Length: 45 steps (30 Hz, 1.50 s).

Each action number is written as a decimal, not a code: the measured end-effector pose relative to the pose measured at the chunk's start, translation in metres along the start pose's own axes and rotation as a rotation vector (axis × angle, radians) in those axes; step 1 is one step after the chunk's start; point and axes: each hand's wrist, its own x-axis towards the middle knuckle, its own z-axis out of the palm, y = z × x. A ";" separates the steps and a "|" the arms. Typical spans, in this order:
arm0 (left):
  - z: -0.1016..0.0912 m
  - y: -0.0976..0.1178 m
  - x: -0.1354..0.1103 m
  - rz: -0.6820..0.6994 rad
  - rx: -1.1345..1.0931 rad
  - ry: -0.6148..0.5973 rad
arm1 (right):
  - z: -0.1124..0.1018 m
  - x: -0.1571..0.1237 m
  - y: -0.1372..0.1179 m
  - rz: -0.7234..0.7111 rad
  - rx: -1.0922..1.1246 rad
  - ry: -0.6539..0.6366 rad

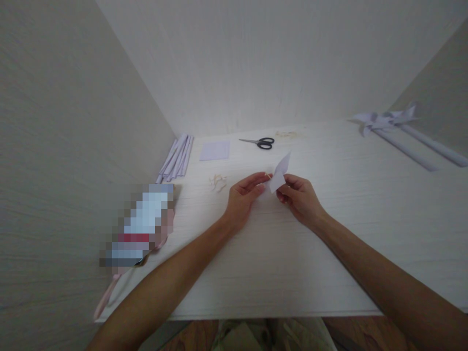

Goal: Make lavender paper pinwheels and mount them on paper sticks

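With the right hand gripping the paper pinwheel head and the left hand apparently pinching a thin pale strip, threading seems underway, calling next for steady alignment.

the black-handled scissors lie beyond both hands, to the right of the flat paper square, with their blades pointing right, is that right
Not quite: the blades point left, not right, as the head view shows. The black-handled scissors do lie beyond the left hand and right hand, to the right of the flat paper square.
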 end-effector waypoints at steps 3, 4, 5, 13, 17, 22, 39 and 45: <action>-0.002 -0.002 0.000 0.075 0.063 -0.021 | -0.001 -0.001 0.000 -0.083 -0.123 0.015; -0.002 -0.003 0.000 0.097 0.091 -0.023 | -0.001 -0.002 0.000 -0.116 -0.194 0.016; -0.003 -0.003 0.000 0.116 0.122 -0.022 | -0.001 -0.003 -0.001 -0.158 -0.279 0.021; -0.001 0.009 -0.006 0.467 0.845 0.062 | -0.006 -0.016 -0.014 -0.662 -1.049 -0.027; -0.001 0.009 -0.009 0.586 1.074 0.092 | -0.010 -0.018 -0.018 -0.710 -1.169 -0.031; -0.005 0.003 -0.007 0.586 1.165 0.057 | -0.012 -0.017 -0.018 -0.719 -1.199 -0.126; -0.003 0.001 -0.007 0.410 1.065 -0.064 | -0.009 -0.015 -0.016 -0.618 -0.970 -0.118; -0.004 0.002 -0.002 0.243 0.904 -0.081 | -0.005 -0.012 -0.014 -0.560 -0.939 -0.111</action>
